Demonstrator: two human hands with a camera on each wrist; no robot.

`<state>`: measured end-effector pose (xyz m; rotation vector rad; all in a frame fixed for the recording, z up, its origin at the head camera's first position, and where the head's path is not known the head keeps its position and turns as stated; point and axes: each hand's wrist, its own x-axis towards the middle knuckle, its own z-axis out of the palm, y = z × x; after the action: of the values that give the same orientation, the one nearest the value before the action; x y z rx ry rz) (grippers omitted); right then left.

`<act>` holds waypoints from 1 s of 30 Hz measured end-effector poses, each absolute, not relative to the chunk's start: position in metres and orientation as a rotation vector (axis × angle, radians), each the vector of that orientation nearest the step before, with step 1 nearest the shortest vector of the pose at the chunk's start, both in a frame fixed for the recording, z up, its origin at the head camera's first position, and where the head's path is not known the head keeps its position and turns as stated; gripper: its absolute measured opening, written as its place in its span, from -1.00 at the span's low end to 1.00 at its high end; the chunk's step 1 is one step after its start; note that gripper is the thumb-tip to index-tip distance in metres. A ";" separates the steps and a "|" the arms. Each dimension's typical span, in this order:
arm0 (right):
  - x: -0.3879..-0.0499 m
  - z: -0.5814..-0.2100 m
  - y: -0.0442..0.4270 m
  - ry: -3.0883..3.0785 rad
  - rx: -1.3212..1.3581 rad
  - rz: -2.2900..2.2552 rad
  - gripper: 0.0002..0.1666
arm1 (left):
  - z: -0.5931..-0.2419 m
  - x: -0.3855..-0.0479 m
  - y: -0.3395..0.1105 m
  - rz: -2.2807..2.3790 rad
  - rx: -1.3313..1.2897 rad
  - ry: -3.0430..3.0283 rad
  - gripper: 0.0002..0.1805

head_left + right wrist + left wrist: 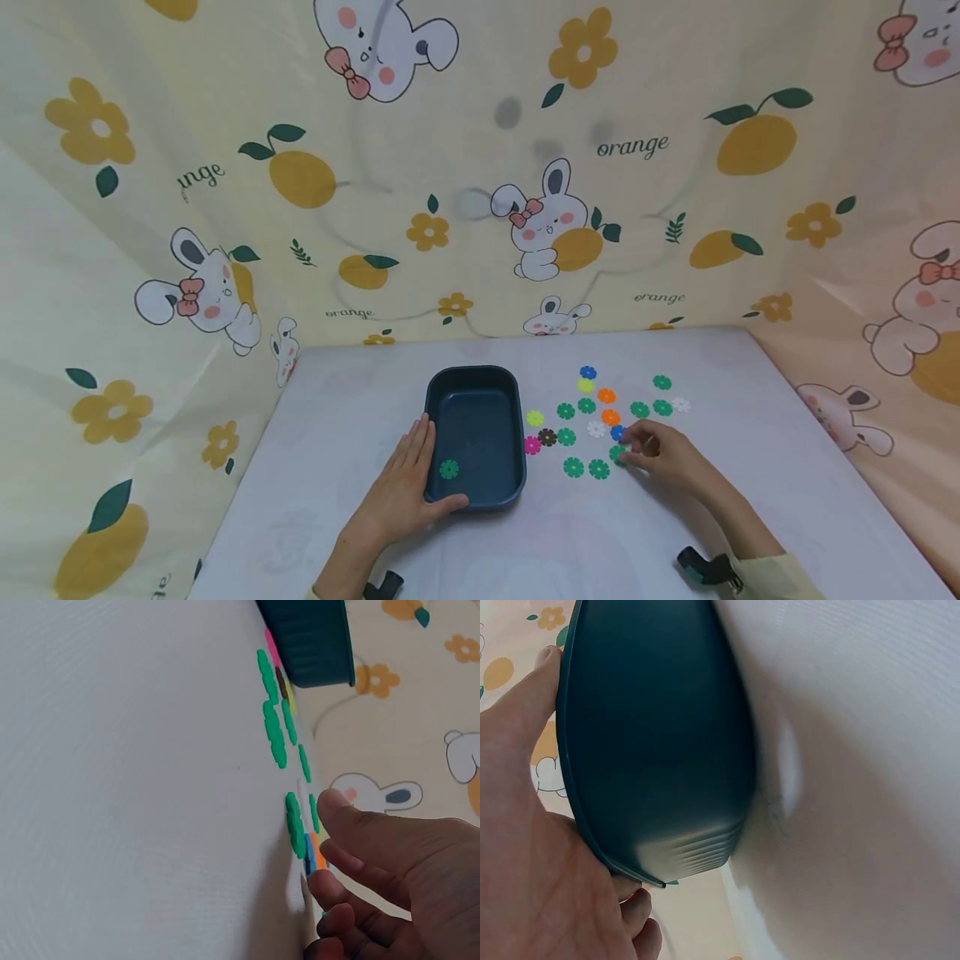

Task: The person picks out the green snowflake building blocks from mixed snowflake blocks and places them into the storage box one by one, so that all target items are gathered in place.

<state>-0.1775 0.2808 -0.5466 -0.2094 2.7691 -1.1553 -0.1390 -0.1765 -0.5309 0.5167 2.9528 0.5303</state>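
Observation:
A dark blue-green plastic bin (478, 500) stands on the white table. My left hand (397, 492) rests along its left side, fingers fairly straight and thumb on the near rim; the left wrist view shows this hand (547, 862) against the bin's rim (564, 750). One green flower-shaped disc (448, 469) lies inside the bin. My right hand (667, 454) hovers low over the loose discs, its fingertips beside a green disc (617, 454). In the right wrist view thumb and fingers stand apart with nothing visible between them, near a green disc (295, 825).
Several flower-shaped discs lie scattered right of the bin, among them a pink disc (532, 446), a brown disc (548, 437), an orange disc (611, 417) and a white disc (681, 404). A patterned cloth (465, 167) hangs behind the table (360, 400).

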 end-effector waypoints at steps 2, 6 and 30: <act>-0.178 -0.548 0.281 2.775 -0.195 -1.141 -0.67 | -0.531 -0.139 -0.177 0.530 0.520 2.955 0.39; -0.179 -0.551 0.280 2.783 -0.165 -1.111 -0.65 | -0.530 -0.139 -0.176 0.533 0.512 2.952 0.39; -0.180 -0.547 0.272 2.774 -0.186 -1.126 -0.63 | -0.530 -0.141 -0.174 0.534 0.487 2.958 0.40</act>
<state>-0.1797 0.2716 -0.5474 -0.1863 2.7736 -1.1257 -0.1405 -0.1744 -0.5299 0.4865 2.9580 0.5345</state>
